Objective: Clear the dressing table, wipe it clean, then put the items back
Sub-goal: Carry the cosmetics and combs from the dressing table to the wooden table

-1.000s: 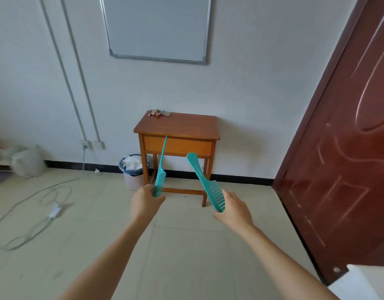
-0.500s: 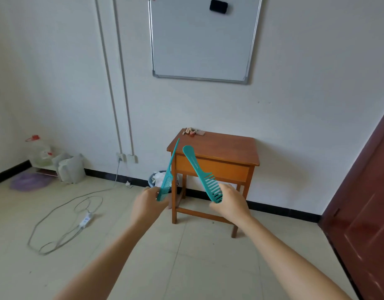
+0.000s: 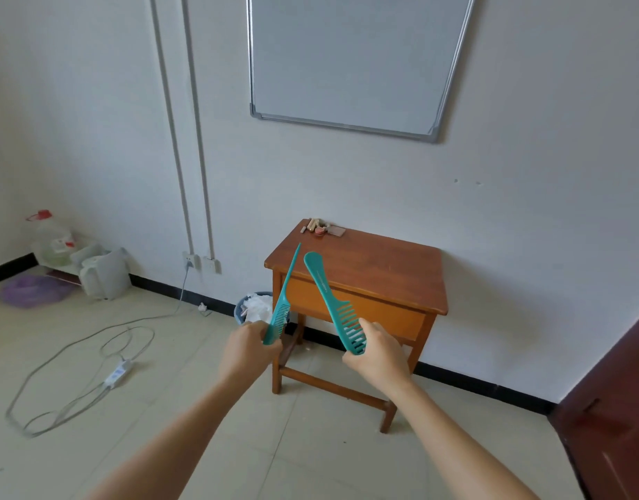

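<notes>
Left hand (image 3: 247,350) grips a tail comb (image 3: 283,301), right hand (image 3: 377,355) a wide-tooth comb (image 3: 328,294); bin (image 3: 238,313) holds crumpled white paper (image 3: 256,305).

A white wall (image 3: 94,102) carries a metal-framed whiteboard (image 3: 346,55) and two vertical conduits (image 3: 172,120). Pale floor tiles (image 3: 310,445) meet a black skirting (image 3: 473,385); a dark red door (image 3: 617,409) stands at right.
</notes>
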A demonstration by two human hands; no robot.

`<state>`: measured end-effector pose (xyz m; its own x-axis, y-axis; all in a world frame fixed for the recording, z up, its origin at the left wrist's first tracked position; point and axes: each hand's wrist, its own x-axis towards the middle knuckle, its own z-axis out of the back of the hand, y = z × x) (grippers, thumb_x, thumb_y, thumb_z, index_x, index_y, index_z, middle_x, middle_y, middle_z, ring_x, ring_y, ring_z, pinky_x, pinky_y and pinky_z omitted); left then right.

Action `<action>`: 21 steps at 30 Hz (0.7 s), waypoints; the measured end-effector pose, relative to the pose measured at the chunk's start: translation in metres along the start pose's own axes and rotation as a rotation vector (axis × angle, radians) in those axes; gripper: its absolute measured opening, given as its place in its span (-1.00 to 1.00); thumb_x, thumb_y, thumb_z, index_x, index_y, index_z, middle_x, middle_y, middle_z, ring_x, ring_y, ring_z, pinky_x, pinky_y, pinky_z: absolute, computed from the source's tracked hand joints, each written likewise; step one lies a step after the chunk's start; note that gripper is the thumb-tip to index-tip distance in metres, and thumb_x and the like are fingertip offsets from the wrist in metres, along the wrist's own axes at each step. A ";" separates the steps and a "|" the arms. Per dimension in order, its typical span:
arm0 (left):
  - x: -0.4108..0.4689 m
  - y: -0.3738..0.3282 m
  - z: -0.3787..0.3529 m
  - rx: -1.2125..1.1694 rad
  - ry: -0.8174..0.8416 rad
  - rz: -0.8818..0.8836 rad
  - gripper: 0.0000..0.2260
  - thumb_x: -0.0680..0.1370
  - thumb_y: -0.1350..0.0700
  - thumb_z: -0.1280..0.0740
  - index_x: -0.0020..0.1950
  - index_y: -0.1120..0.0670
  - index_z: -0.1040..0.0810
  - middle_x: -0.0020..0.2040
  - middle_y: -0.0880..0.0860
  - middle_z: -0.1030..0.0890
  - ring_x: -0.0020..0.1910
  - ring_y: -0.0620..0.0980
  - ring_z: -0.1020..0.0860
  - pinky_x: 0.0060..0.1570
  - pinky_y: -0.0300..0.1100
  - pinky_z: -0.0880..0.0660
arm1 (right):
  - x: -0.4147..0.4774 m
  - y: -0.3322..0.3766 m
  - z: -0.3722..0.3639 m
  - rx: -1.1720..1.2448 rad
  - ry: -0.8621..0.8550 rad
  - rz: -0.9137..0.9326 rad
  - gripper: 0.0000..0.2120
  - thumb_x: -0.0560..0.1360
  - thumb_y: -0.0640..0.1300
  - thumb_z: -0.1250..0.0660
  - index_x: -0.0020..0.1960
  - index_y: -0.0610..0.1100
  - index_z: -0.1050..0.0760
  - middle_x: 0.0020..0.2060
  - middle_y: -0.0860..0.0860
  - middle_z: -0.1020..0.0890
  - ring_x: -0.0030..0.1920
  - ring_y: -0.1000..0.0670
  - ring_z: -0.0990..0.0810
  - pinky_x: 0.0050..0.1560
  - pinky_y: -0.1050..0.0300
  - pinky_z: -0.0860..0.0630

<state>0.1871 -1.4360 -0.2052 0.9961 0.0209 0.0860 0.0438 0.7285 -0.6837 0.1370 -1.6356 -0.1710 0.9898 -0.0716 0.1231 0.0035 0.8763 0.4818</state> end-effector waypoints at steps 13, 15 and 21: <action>0.190 0.017 -0.027 -0.042 0.003 -0.030 -0.76 0.51 0.08 -0.31 0.11 0.16 -0.54 0.00 0.06 -0.61 -0.39 -0.17 -0.43 -0.46 -0.42 -0.35 | 0.165 -0.014 -0.027 -0.075 -0.032 -0.126 -0.44 0.43 -0.03 -0.35 0.34 -0.13 -0.25 0.09 0.00 -0.47 0.04 0.03 -0.50 0.02 0.15 -0.53; 0.228 0.021 -0.028 -0.025 0.026 -0.052 -0.76 0.51 0.04 -0.31 0.10 0.12 -0.54 0.04 0.04 -0.61 -0.38 -0.17 -0.44 -0.48 -0.44 -0.30 | 0.197 -0.009 -0.031 -0.081 -0.041 -0.153 -0.46 0.42 -0.03 -0.35 0.33 -0.13 -0.26 0.07 0.01 -0.48 0.02 0.04 -0.50 0.04 0.13 -0.52; 0.320 0.044 -0.037 -0.007 0.110 -0.065 -0.78 0.50 0.03 -0.32 0.06 0.12 -0.53 -0.05 -0.01 -0.56 -0.34 -0.15 -0.46 -0.42 -0.37 -0.42 | 0.270 0.002 -0.066 0.002 -0.037 -0.305 -0.41 0.42 -0.04 -0.36 0.37 -0.10 -0.24 0.10 0.02 -0.48 0.02 0.08 -0.47 -0.08 0.26 -0.47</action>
<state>0.5110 -1.4226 -0.2343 0.9936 -0.1015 0.0501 0.1082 0.7213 -0.6841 0.4133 -1.6219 -0.1939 0.9372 -0.3487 0.0044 0.2993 0.8109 0.5029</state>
